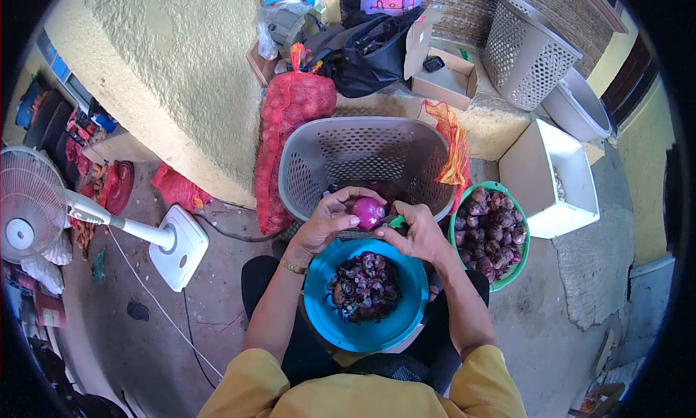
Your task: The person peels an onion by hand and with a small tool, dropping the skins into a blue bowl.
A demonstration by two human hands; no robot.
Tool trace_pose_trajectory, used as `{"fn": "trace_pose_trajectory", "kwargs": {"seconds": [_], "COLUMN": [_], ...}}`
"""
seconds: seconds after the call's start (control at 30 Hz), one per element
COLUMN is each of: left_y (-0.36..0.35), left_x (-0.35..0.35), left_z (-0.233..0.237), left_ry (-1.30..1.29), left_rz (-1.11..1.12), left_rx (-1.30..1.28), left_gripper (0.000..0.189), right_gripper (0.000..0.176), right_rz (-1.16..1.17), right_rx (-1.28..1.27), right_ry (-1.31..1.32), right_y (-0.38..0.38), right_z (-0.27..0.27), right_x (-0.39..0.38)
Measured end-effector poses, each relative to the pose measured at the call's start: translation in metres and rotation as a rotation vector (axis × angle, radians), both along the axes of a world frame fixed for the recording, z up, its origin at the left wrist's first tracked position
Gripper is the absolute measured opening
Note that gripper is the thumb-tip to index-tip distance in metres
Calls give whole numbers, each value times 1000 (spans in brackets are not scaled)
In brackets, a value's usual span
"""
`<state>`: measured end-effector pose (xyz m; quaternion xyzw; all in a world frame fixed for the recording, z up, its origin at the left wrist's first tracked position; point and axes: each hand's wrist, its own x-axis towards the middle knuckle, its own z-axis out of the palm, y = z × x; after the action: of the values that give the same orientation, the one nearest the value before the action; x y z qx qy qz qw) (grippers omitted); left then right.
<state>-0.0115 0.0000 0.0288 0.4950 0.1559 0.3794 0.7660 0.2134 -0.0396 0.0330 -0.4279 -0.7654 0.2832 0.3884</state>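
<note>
A shiny purple-red onion is held in the fingers of my left hand, above the near rim of a grey perforated basket. My right hand is closed on a small green-handled tool close to the onion's right side; its blade is hard to make out. Below both hands, a blue basin holds dark onion skins and scraps. To the right, a green basket is filled with dark, unpeeled-looking onions. The grey basket's bottom is mostly shadowed.
Red net sacks lean left of the grey basket. A white box and tall hamper stand right. At left are a white fan and its cord. An open cardboard box and black bag lie behind.
</note>
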Motion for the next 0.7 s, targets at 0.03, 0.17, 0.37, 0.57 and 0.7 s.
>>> {"fn": "trace_pose_trajectory", "kwargs": {"seconds": [0.03, 0.17, 0.37, 0.57, 0.7], "left_y": [0, 1, 2, 3, 2], "left_x": [0, -1, -3, -5, -5], "left_z": [0, -3, -5, -5, -2], "left_ry": [0, 37, 50, 79, 81], "left_rz": [0, 7, -6, -15, 2], "left_rx": [0, 0, 21, 32, 23], "left_gripper": [52, 56, 56, 56, 55], "right_gripper": [36, 45, 42, 38, 38], "right_rz": [1, -11, 51, 106, 106], "right_rx": [-4, -120, -109, -125, -160], "right_ry": [3, -93, -41, -17, -30], "right_y": [0, -1, 2, 2, 1], "right_z": [1, 5, -3, 1, 2], "right_x": [-1, 0, 0, -2, -1]}}
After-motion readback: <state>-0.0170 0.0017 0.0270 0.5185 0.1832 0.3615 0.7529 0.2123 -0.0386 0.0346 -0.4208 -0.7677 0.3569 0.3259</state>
